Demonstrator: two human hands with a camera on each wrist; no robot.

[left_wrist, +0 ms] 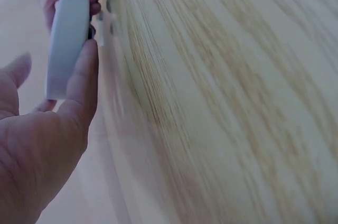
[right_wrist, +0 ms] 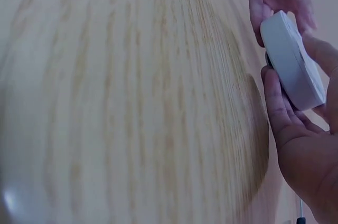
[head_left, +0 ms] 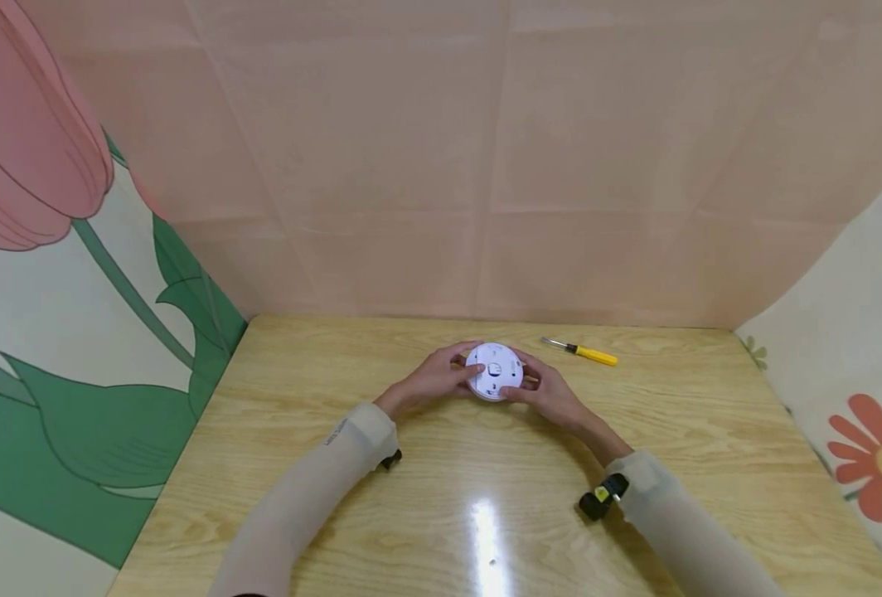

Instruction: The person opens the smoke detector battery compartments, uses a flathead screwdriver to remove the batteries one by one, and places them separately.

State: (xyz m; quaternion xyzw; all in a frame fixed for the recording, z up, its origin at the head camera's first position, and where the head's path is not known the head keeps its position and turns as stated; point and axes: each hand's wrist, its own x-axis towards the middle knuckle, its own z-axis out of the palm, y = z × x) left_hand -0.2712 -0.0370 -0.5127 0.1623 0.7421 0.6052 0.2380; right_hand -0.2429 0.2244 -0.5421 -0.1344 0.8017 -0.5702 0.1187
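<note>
A round white smoke detector (head_left: 495, 383), with small slots and marks on its face, is held by both hands above the far part of the table. My left hand (head_left: 435, 375) grips its left side, with the thumb lying over the face. On the right edge, my right hand (head_left: 553, 392) holds it with the thumb near the lower rim and fingers behind. The left wrist view shows the smoke detector (left_wrist: 68, 44) edge-on, its fingers supporting it from beneath. From the right wrist, its thick side (right_wrist: 290, 63) shows between the two hands.
A screwdriver (head_left: 594, 356) with a yellow handle lies on the wooden table (head_left: 426, 497), right of the hands near the back edge. Behind the table hangs a plain pinkish cloth (head_left: 381, 166). Flower-printed cloths stand at the left and right sides.
</note>
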